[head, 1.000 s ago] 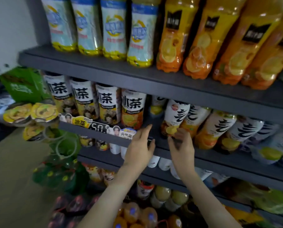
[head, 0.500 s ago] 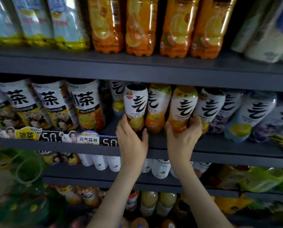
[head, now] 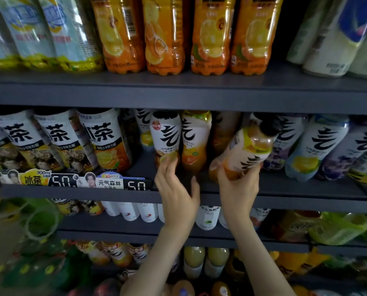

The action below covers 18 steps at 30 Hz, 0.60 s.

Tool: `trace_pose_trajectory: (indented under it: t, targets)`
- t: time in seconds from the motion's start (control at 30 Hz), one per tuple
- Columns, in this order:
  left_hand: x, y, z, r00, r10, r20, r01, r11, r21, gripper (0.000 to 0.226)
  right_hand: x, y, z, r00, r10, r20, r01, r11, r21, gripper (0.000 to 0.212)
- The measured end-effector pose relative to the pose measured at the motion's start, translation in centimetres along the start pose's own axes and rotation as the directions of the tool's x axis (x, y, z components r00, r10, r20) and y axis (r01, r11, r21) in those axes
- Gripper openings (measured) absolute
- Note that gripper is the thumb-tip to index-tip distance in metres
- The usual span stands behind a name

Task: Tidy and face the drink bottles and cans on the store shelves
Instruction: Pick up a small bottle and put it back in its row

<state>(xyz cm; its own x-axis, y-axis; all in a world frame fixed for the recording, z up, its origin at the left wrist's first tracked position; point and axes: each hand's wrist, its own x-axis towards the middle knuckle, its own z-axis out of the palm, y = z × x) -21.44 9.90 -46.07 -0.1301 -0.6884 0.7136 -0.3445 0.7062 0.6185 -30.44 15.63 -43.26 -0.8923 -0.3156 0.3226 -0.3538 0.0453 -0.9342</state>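
On the middle shelf (head: 285, 186) stands a row of white-labelled sparkling drink bottles. My right hand (head: 238, 186) grips the base of an orange-flavoured bottle (head: 245, 150), which is tilted to the right with its black cap up near the shelf above. My left hand (head: 176, 186) touches the lower part of an upright white-labelled bottle (head: 166, 137) with its fingertips, thumb spread toward the neighbouring orange bottle (head: 194, 142). Both forearms reach up from the bottom of the view.
Large iced tea bottles (head: 105, 137) fill the shelf's left part above price tags (head: 122, 183). Purple and blue labelled bottles (head: 319, 146) stand to the right. Orange juice bottles (head: 210, 35) line the shelf above; more bottles fill the lower shelves.
My right hand has pulled the orange-flavoured bottle out of the row and tipped it to the right. My left hand has slid lower on its upright bottle.
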Motion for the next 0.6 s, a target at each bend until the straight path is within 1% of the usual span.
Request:
trace_pose_trajectory:
  t: [0.07,0.17,0.27,0.33,0.4,0.5,0.53,0.6]
  targets:
    - [-0.6,-0.3,0.1,1.000,-0.015,0.004,0.015,1.000,-0.004,0.060,-0.2,0.1,-0.8,1.000,0.018,0.007,-0.019,0.996,0.085,0.065]
    - [-1.1,-0.3,0.3,0.999,-0.012,0.049,0.013,0.999,-0.030,0.053,-0.5,0.4,-1.4,1.000,0.020,0.020,-0.024,0.986,0.166,0.059]
    - [-1.1,0.2,0.5,0.994,0.034,0.099,-0.028,0.998,-0.058,0.045,-0.5,0.4,-1.9,0.997,0.057,0.049,-0.066,0.974,0.216,0.051]
    - [-1.1,0.6,0.5,0.985,0.065,0.161,-0.053,0.995,-0.083,0.042,-0.5,0.1,-2.3,0.993,0.086,0.078,-0.103,0.961,0.256,0.049]
    - [-1.1,1.1,0.3,0.960,0.102,0.262,-0.069,0.989,-0.133,0.044,-0.6,-0.2,-2.7,0.990,0.105,0.092,-0.126,0.953,0.274,0.050]
    - [-0.8,1.7,0.0,0.881,0.172,0.441,-0.095,0.977,-0.190,0.054,-1.2,-0.8,-3.2,0.987,0.105,0.121,-0.135,0.955,0.265,0.054]
    - [-0.6,1.8,-0.1,0.862,0.177,0.475,-0.086,0.975,-0.207,0.057,-1.5,-0.9,-3.2,0.985,0.107,0.139,-0.140,0.957,0.256,0.055]
    - [-0.2,1.9,-0.5,0.858,0.163,0.486,-0.061,0.974,-0.220,0.058,-1.9,-1.2,-3.1,0.979,0.117,0.167,-0.152,0.964,0.217,0.056]
